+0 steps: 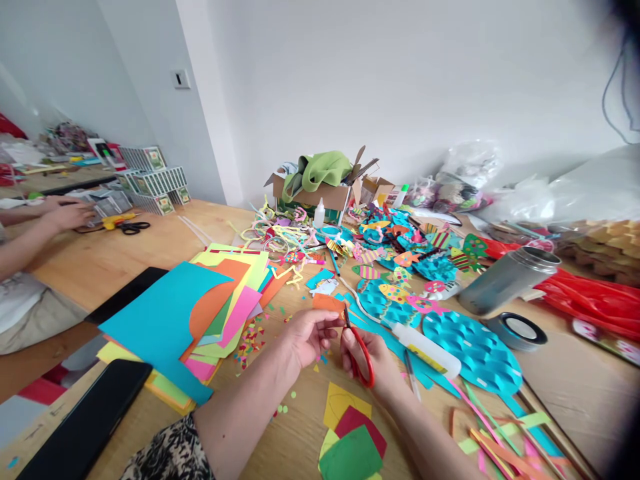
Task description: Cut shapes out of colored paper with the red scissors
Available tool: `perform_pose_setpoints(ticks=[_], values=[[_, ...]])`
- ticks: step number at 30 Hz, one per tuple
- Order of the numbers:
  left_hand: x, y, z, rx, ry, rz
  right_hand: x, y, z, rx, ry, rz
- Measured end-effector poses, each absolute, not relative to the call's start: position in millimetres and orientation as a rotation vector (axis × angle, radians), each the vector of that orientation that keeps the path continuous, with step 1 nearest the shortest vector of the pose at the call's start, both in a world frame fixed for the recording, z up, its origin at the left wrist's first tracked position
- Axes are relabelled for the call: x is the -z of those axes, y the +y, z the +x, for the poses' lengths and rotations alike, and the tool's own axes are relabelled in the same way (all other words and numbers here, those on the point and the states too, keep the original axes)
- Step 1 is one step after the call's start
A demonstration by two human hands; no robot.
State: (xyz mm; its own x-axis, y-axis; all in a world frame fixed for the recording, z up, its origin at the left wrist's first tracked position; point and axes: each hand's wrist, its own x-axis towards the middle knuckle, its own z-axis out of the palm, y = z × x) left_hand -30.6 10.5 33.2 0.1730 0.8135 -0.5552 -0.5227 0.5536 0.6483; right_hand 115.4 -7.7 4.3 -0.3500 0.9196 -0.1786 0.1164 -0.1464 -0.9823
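Note:
Near the middle of the table, my left hand (310, 335) pinches a small piece of orange paper (327, 303). My right hand (369, 360) is closed round the red handles of a pair of scissors (369, 370), whose dark blades point away from me and meet the right edge of the orange paper. Below the hands lie cut pieces of yellow, red and green paper (351, 453). Small paper confetti (249, 343) is scattered left of my left hand. A white glue bottle (427, 351) lies on its side to the right, over blue paper.
Coloured sheets (155, 313) and a black phone (90, 420) are at left. Paper fish and a blue textured disc (473, 353) lie right, near a metal flask (507, 280) and tape roll (517, 331). A cardboard box (310, 198) stands behind. Another person's hands (67, 212) are far left.

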Motion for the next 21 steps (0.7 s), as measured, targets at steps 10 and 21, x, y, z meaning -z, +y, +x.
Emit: perform_pose_setpoints(ticks=[10,21], values=[[-34.7,8.0,-27.3,-1.123,0.999,0.376,6.3,-7.1,113.3,-1.609,-1.474,-1.198],[-28.1,7.5,-27.0,-1.17,1.027,0.521,0.9,-8.8,113.8,-1.627,-1.494,-1.189]])
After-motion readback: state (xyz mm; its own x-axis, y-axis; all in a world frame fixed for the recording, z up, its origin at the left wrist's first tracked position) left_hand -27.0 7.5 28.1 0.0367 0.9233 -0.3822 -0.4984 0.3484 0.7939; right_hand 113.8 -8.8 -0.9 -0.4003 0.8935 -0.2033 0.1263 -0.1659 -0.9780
